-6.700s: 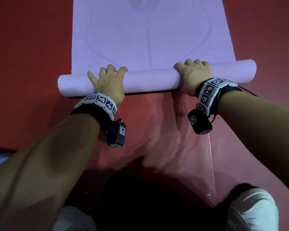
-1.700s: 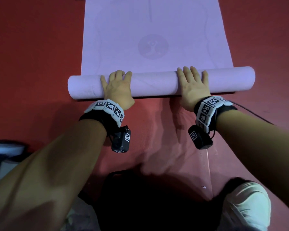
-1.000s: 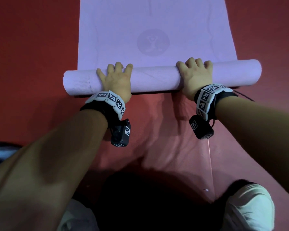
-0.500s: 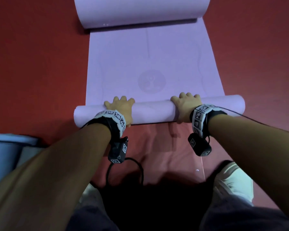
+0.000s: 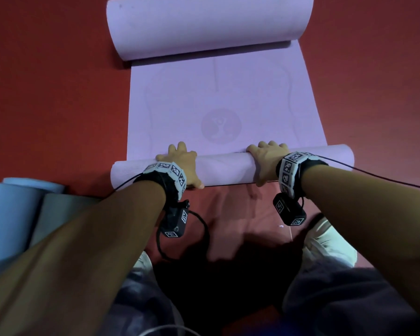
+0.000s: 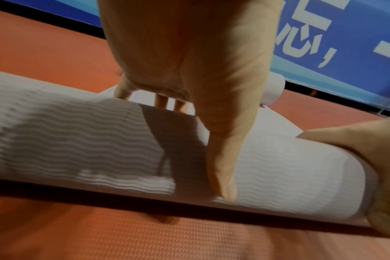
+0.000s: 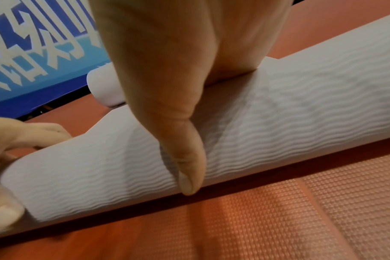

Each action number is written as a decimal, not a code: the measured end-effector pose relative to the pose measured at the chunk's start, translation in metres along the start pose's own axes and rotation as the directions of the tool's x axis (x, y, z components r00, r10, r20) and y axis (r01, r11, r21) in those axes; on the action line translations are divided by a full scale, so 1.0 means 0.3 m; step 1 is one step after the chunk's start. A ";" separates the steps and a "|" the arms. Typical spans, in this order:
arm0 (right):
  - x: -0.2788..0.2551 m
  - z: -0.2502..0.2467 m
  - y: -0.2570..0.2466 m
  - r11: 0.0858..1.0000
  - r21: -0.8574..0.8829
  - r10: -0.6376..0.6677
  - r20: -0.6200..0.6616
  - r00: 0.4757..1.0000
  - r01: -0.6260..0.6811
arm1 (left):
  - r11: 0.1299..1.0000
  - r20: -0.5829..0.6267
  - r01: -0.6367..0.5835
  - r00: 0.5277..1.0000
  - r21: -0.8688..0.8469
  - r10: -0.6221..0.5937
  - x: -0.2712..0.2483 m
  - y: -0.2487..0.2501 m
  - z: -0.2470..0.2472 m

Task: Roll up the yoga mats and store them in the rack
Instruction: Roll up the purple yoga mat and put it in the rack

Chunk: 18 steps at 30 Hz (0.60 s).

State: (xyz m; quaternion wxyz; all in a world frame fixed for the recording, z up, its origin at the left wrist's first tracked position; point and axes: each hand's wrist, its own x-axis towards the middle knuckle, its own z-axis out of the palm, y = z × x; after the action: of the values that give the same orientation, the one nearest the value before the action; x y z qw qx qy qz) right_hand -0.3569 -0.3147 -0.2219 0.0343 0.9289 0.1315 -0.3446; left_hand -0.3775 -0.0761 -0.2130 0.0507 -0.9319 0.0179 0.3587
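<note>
Floor is red matting [image 5: 46,93] with a fine dotted grip texture (shows best from the wrist cams). Along the far edge there's a blue banner [image 6: 356,40] with big white characters. Lighting's pretty dim.

Dim, warm-tinted head view, wide-angle bending at the edges, deep shadow pooling under the person near the bottom, forearms soft and blurred up close, wrist views brighter with sharp hand shadows across the lilac yoga mat [image 6: 78,140], slight motion smear.
</note>
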 end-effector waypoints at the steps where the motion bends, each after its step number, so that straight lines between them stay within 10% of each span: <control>1: 0.001 -0.005 0.006 0.999 0.039 -0.010 -0.005 1.000 0.010 | 1.000 0.002 -0.006 1.000 -0.016 0.006 0.007 -0.001 -0.009; 18: 0.063 -0.087 0.089 0.988 0.145 -0.033 -0.104 0.994 0.048 | 0.935 -0.081 0.033 0.995 -0.354 -0.066 0.081 -0.052 -0.070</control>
State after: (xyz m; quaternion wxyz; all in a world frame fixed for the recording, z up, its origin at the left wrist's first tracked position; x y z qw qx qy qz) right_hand -0.3195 -0.3323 -0.2149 -0.0484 0.9423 0.1262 -0.3064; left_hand -0.3444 -0.0628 -0.2127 -0.1086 -0.9416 -0.0676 0.3115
